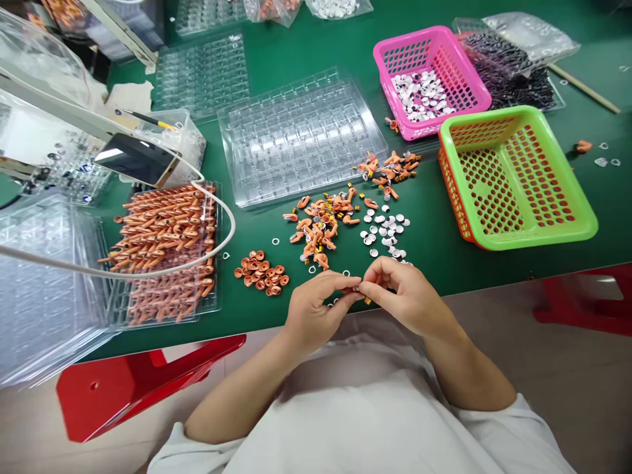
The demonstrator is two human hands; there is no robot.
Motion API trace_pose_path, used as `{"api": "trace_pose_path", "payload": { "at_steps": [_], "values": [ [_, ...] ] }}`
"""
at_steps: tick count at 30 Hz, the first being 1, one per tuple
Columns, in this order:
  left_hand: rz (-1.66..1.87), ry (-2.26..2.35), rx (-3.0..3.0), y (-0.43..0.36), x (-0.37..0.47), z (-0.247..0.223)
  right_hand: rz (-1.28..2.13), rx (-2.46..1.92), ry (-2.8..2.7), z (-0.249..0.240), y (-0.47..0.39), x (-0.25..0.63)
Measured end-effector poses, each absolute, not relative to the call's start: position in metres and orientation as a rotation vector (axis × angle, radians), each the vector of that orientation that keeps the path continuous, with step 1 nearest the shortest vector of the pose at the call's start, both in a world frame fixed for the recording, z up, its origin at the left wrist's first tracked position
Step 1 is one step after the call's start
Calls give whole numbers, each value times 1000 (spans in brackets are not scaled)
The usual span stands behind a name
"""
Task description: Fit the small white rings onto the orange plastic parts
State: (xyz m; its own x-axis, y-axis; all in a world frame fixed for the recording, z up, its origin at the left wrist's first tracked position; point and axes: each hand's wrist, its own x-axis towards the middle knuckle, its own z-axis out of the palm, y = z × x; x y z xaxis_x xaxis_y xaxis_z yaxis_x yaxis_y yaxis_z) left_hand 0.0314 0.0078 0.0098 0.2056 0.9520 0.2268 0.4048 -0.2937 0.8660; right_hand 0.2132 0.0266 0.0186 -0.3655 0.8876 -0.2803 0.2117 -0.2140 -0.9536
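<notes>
From the head, the left hand (313, 306) and right hand (409, 293) have fingers (340, 283) clamped on a small part (368, 301) at the counter's (247, 230) near edge; its yellow end points toward the shirt (345, 408), its long axis mostly hidden.

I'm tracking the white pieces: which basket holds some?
The pink basket: white pieces lie on its floor. The green basket shows none inside.

Green table (316, 46), red stools (101, 395), greyish floor (582, 388), perhaps tiled.
</notes>
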Motion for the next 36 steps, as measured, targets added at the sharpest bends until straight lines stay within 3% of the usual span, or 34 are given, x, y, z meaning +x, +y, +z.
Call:
{"api": "trace_pose_path", "payload": {
  "at_steps": [6, 13, 21, 36],
  "values": [
    [1034, 1229, 1806, 7, 30, 15, 1724, -1292, -1407, 18, 23, 211],
    [1025, 1315, 1835, 5, 29, 17, 1470, -1384, -1571, 21, 15, 208],
    [1010, 1344, 1801, 6, 28, 18, 1423, -1356, -1647, 21, 17, 207],
    [1036, 1281, 1810, 8, 27, 12, 1611, -1303, -1731, 25, 35, 216]
  ]
}}
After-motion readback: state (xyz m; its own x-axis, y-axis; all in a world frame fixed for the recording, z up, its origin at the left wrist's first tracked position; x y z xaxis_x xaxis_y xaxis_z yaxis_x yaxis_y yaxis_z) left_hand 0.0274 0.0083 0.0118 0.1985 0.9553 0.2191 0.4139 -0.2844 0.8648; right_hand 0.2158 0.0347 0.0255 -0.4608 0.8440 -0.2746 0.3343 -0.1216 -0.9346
